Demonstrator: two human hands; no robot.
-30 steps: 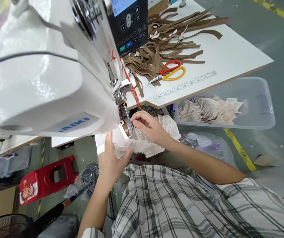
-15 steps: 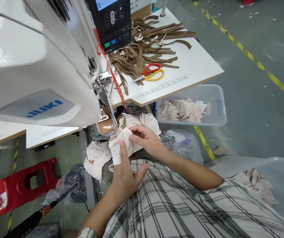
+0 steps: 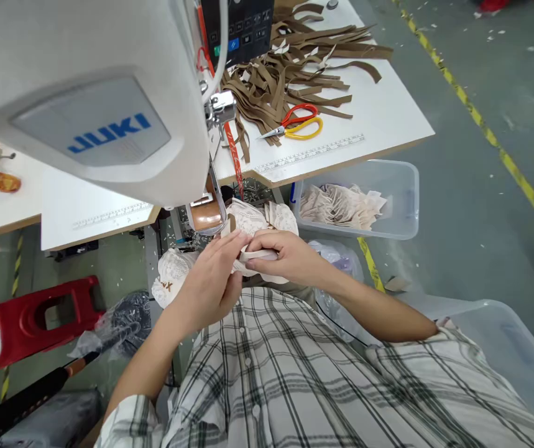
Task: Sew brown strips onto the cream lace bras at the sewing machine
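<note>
A white lace garment [image 3: 248, 217] lies below the sewing machine's metal arm [image 3: 206, 214], with one part [image 3: 173, 272] hanging at the left. My right hand [image 3: 285, 254] is closed on a folded pale edge of the garment, pinched between thumb and fingers. Over the garment's near side rests my left hand [image 3: 211, 277], its fingers together and its thumb apart; the fingertips touch the cloth beside my right hand, and what lies under them is hidden.
The white machine head [image 3: 108, 124] fills the upper left. Red-and-yellow scissors [image 3: 301, 122] and brown strips [image 3: 271, 90] lie on the white table [image 3: 388, 112]. A clear bin [image 3: 406, 199] holds pale pieces. A red stool [image 3: 28, 317] stands lower left.
My left hand has moved left and up, onto the cloth. The pale piece that was spread flat is now folded at my right hand. The view has shifted.
</note>
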